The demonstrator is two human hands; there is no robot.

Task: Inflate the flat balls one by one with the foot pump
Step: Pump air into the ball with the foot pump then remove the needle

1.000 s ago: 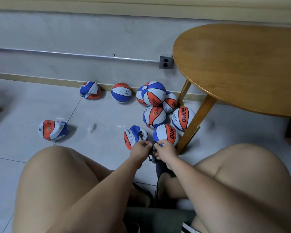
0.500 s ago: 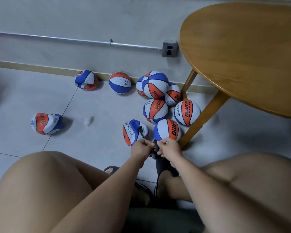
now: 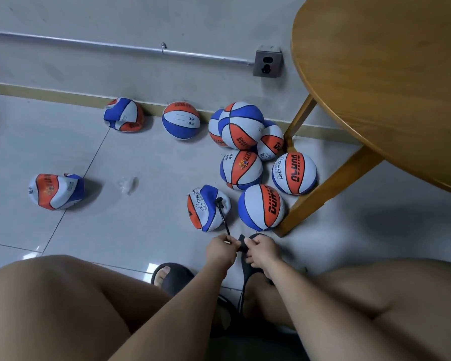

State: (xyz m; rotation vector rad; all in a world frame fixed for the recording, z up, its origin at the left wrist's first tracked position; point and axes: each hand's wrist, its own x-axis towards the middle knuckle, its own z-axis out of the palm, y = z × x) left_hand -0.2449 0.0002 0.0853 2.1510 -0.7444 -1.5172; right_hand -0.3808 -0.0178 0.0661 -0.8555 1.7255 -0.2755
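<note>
**Hands.** The left hand (image 3: pixel 222 250) and the right hand (image 3: pixel 263 250) are held close together low over the floor (image 3: pixel 146 230), between the knees, at 6 o'clock of the ball group. The grip of the left hand is closed on the near end of the hose (image 3: pixel 224 220); a small pale fitting is pinched between thumb and fingers. The grip of the right hand is closed on the black foot pump (image 3: pixel 242 243). Only a small part of the pump shows between the two hands, and the rest is hidden by the hands and the right leg.

**Task item.** The hose is run from the left hand toward 11 o'clock and is plugged into the flat ball (image 3: pixel 202 209). This ball lies on the floor just beyond the hands, dented and folded.

**Other balls.** A second flat ball (image 3: pixel 56 191) lies well apart at 9 o'clock of the first. A third flat ball (image 3: pixel 123 114) rests against the skirting at 11 o'clock. The nearest inflated ball (image 3: pixel 262 207) is located just beside the hosed ball at its 3 o'clock, next to the desk leg (image 3: pixel 323 188). Six further inflated balls are grouped from there up to the wall at 12 o'clock.

**Surroundings.** The round wooden desk (image 3: pixel 375 74) occupies the 2 o'clock area. A wall socket (image 3: pixel 267 64) is mounted at the right end of a metal pipe (image 3: pixel 89 44). A crumpled clear wrapper (image 3: pixel 128 185) lies on the floor between the first and second flat balls.
</note>
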